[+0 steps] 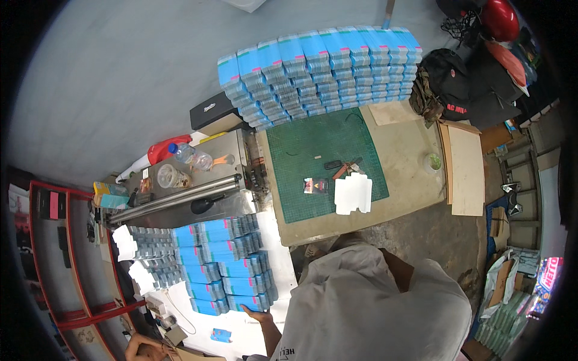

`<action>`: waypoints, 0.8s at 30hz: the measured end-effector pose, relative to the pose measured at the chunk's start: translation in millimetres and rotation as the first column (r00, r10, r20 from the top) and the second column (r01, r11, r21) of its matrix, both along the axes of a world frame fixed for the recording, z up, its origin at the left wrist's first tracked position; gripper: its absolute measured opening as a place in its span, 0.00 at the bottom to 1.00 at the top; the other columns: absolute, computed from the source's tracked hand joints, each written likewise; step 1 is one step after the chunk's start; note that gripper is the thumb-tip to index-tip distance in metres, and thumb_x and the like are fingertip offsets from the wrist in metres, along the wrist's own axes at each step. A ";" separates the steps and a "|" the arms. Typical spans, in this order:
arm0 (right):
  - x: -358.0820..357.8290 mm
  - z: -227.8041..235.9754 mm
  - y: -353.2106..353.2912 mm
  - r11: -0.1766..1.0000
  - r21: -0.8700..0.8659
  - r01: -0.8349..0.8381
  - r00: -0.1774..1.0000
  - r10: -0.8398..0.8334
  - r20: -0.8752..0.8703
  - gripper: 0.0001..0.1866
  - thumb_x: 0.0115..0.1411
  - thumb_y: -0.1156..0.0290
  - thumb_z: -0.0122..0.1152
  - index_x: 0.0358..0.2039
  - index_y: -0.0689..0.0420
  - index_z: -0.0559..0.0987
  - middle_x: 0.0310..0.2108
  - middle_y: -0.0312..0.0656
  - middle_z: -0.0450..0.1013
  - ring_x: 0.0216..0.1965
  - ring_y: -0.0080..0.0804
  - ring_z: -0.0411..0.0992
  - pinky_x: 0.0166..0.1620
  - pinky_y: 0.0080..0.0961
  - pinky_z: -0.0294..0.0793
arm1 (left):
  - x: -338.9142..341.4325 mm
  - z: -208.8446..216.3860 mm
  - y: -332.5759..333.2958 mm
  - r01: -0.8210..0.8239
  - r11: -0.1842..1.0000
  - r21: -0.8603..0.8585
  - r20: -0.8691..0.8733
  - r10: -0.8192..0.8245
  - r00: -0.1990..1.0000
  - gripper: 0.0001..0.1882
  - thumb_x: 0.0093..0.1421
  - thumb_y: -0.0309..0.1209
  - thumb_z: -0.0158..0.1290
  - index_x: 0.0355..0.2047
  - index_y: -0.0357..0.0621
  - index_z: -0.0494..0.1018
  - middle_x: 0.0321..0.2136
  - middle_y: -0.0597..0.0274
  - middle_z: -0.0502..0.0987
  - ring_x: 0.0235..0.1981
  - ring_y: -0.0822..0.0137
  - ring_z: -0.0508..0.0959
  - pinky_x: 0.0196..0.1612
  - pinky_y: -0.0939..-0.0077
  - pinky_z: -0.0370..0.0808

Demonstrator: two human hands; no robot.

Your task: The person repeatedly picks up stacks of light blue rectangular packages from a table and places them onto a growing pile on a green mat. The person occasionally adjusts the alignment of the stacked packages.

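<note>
My left hand (257,314) reaches to the near corner of a stack of blue flat cartons (201,253) on the white table at my left. Its fingers are apart and touch the lowest row; part of them is hidden against the stack. Grey layered edges show along the stack's side. Beside it stand grey-edged piles with white flaps (141,259). A single small blue packet (221,335) lies on the white surface nearby. My right hand is out of sight behind the grey shirt.
A long, high stack of blue cartons (319,51) lines the table's back. On a green cutting mat (295,144) lie a white cut sheet (353,194), a small dark pack (316,186) and keys (352,168). A clear bottle (191,156) stands left. Another person's bare limb (144,348) shows lower left.
</note>
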State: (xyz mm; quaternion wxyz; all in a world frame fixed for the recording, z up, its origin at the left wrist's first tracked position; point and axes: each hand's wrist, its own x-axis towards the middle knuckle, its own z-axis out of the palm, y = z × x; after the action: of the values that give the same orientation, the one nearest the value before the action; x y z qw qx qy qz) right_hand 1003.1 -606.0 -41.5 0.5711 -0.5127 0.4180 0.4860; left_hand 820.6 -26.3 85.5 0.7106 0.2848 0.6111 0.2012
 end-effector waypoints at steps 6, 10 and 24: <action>12.8 8.4 -13.0 0.977 0.213 -0.014 0.998 0.027 -0.057 0.22 0.67 0.74 0.49 0.61 0.65 0.69 0.58 0.50 0.71 0.54 0.43 0.73 0.55 0.37 0.74 | -5.5 -7.1 6.1 0.100 0.995 0.018 -0.045 -0.099 0.994 0.55 0.52 0.77 0.44 0.73 0.63 0.46 0.73 0.60 0.48 0.72 0.49 0.49 0.67 0.37 0.47; 18.7 40.4 3.8 0.984 -0.071 -0.165 0.973 0.174 0.150 0.22 0.64 0.79 0.49 0.59 0.65 0.71 0.55 0.51 0.73 0.51 0.43 0.74 0.53 0.36 0.76 | -10.6 -5.8 9.2 0.107 0.994 0.001 -0.165 -0.106 0.981 0.57 0.51 0.78 0.42 0.73 0.62 0.45 0.73 0.61 0.48 0.72 0.49 0.48 0.66 0.35 0.47; 264.2 149.6 -85.2 0.817 -0.569 -0.095 0.438 0.547 0.713 0.11 0.60 0.64 0.59 0.37 0.59 0.79 0.34 0.49 0.78 0.35 0.46 0.78 0.42 0.41 0.76 | 25.4 33.9 -70.5 0.500 0.840 0.212 -0.806 -0.139 0.576 0.55 0.57 0.73 0.44 0.71 0.42 0.50 0.69 0.46 0.55 0.68 0.45 0.57 0.65 0.41 0.55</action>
State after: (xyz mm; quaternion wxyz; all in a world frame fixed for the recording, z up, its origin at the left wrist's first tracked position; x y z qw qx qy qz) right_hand 1267.3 -691.2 108.2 0.4584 -0.8712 0.0710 0.1607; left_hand 846.1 -96.8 119.4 0.3310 0.5955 0.7302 0.0519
